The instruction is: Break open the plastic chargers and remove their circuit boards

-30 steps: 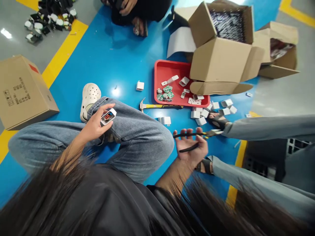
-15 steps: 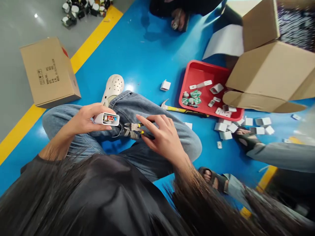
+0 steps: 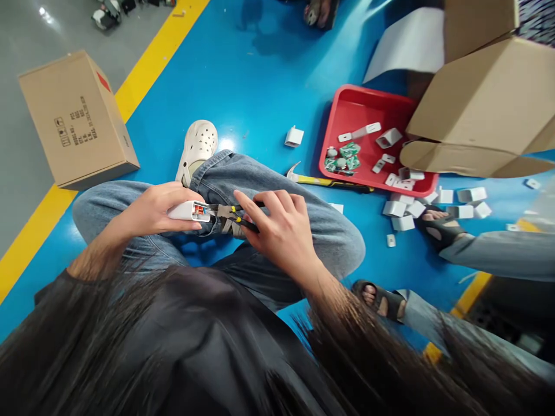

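Observation:
My left hand is closed around a white plastic charger housing, its open end facing right. Red, orange and blue electronic parts show inside that opening. In my right hand is a pair of pliers with black and yellow handles. Their jaws reach the housing's open end; whether they grip a part inside, I cannot tell. Both hands are above my crossed legs in jeans.
A red tray holds white casings and green circuit boards. In front of it lies a hammer. Several white housings are on the blue floor near another person's foot. Cardboard boxes stand left and right.
The pliers have moved left, from beside the housing to its open end. The housing has turned slightly in my left hand. The camera view has shifted a little.

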Demonstrator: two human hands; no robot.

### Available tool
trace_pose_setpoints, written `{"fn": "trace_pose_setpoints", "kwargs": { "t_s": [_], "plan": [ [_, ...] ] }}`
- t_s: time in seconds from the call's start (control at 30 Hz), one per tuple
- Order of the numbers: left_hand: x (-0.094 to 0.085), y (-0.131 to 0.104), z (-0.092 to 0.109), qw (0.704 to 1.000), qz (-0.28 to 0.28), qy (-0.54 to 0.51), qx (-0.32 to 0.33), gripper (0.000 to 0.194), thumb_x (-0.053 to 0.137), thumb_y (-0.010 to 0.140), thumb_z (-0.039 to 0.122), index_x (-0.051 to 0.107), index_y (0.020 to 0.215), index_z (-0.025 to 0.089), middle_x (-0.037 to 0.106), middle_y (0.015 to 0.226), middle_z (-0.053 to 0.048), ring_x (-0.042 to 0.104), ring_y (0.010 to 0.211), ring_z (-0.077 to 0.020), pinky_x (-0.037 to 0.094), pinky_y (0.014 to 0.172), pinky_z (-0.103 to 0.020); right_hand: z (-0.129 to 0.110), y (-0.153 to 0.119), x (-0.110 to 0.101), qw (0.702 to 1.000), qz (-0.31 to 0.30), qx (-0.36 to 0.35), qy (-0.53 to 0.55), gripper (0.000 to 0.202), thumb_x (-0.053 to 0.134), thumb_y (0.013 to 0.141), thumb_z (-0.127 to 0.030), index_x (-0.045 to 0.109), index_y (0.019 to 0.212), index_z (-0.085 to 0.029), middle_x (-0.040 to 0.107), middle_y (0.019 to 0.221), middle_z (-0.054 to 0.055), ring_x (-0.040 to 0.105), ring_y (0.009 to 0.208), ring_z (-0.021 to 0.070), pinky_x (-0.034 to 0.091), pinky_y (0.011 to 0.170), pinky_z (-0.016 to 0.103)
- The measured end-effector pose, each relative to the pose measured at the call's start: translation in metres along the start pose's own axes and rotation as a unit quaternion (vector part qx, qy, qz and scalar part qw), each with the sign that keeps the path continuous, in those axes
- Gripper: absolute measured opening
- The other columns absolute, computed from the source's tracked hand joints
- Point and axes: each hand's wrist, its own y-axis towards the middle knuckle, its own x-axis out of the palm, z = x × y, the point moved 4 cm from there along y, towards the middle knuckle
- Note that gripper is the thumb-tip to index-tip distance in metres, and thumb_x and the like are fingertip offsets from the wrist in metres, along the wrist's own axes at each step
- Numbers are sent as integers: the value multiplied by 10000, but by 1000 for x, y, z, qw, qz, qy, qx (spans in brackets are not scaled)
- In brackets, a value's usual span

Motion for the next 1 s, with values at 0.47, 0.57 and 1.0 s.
{"fn": "trace_pose_setpoints", "kwargs": {
  "t_s": [0.47,0.57,1.0],
  "plan": [
    [3,9,1,975,-95,196,38,480,508,917,605,668,1110,196,689,967,-84,619,904,-223,437,784,-311,-6,1,23,997,-75,11,-16,214,550,929,-347,651,991,-168,606,839,96,492,802,223,245,678,329],
    [9,8,5,964,-38,256,57,479,499,938,568,640,1179,179,693,1035,-110,623,954,-250,429,795,-342,-3,0,25,997,-75,27,-13,216,568,924,-366,645,978,-171,614,834,90,505,790,218,244,670,320],
    [44,12,-6,933,0,343,109,355,516,876,268,562,1210,159,660,958,-113,571,839,-254,373,706,-367,-4,5,28,993,-110,37,-13,201,550,932,-328,623,1012,-158,622,952,127,510,899,256,250,695,339]
  ]
}}
